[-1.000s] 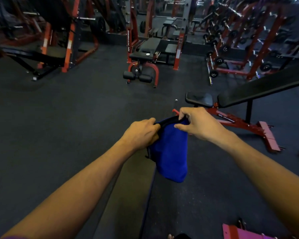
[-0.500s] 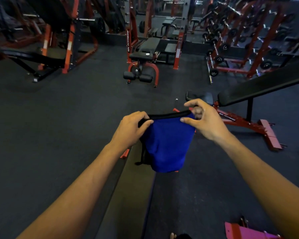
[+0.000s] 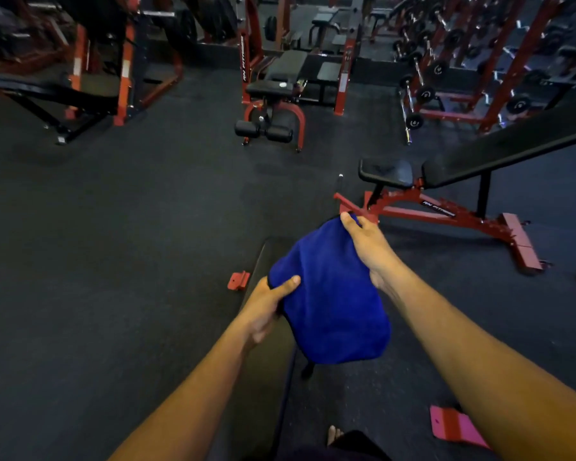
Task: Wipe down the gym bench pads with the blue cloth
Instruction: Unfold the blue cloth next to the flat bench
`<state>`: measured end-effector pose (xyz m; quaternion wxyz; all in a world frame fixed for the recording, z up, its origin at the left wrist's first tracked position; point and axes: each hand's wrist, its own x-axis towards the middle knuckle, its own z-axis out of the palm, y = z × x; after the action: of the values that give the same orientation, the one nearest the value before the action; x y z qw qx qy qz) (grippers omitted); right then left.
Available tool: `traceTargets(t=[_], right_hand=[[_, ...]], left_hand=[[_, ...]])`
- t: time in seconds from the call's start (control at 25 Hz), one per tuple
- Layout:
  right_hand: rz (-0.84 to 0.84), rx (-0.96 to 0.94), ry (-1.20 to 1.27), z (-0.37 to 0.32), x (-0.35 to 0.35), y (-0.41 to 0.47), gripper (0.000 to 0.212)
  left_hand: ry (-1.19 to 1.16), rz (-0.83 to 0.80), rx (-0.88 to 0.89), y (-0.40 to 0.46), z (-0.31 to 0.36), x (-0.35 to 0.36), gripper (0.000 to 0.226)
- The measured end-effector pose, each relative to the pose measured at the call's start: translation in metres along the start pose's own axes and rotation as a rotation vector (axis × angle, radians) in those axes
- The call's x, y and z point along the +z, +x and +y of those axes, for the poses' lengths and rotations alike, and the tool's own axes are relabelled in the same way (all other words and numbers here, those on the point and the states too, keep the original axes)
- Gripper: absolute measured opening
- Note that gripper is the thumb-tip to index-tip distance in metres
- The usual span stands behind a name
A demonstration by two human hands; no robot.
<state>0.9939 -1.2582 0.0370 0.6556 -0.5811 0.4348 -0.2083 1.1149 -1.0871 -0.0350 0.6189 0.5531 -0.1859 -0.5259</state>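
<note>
A blue cloth (image 3: 330, 301) hangs spread in the air between both hands. My left hand (image 3: 266, 304) grips its near left edge, thumb on top. At the cloth's far top corner, my right hand (image 3: 366, 247) pinches the fabric. Directly below runs a flat bench with a long black pad (image 3: 263, 361), mostly covered by my arms and the cloth. To the right stands an incline bench with a small black seat pad (image 3: 386, 173) and a long tilted back pad (image 3: 512, 148) on a red frame.
Dark rubber floor (image 3: 130, 244) surrounds the benches. A red machine with black roller pads (image 3: 266, 128) stands ahead. Dumbbell racks (image 3: 446, 78) fill the back right, another rack the back left. Red bench feet (image 3: 238, 281) stick out beside the flat pad.
The cloth has dropped lower and spread out flatter over the flat bench. My left hand moved down and toward me; my right hand stayed at the far corner.
</note>
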Motion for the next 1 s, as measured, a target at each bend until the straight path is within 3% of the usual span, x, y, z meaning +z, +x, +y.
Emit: traceTargets(t=[0.12, 0.2, 0.32, 0.4, 0.52, 0.6, 0.72, 0.84, 1.0], right_hand=[[-0.375, 0.323, 0.151, 0.063, -0.02, -0.014, 0.053], [-0.469, 0.382, 0.159, 0.09, -0.022, -0.02, 0.048], [-0.285, 0.204, 0.048, 0.088, -0.01, -0.006, 0.046], [-0.208, 0.072, 0.067, 0.073, 0.0, 0.005, 0.05], [-0.154, -0.071, 0.234, 0.055, 0.01, 0.014, 0.038], [-0.137, -0.104, 0.238, 0.048, 0.014, 0.018, 0.028], [-0.163, -0.043, 0.181, 0.046, 0.012, 0.035, 0.028], [-0.185, 0.132, 0.129, 0.061, 0.002, 0.061, 0.031], [-0.084, 0.377, 0.299, 0.101, -0.015, 0.105, 0.048]], left_hand=[[-0.125, 0.102, -0.068, 0.005, -0.001, -0.009, 0.02], [-0.11, 0.041, -0.117, 0.009, 0.002, -0.028, 0.021], [0.193, -0.145, -0.29, 0.008, 0.001, -0.056, 0.07], [0.214, -0.11, -0.242, 0.016, 0.01, -0.064, 0.069], [0.152, -0.001, 0.045, 0.033, 0.04, -0.064, 0.045], [0.239, 0.044, 0.114, 0.039, 0.054, -0.062, 0.053], [0.313, 0.017, 0.095, 0.054, 0.051, -0.069, 0.052], [0.33, 0.039, 0.002, 0.079, 0.035, -0.072, 0.05], [0.339, 0.069, -0.068, 0.14, 0.002, -0.063, 0.043]])
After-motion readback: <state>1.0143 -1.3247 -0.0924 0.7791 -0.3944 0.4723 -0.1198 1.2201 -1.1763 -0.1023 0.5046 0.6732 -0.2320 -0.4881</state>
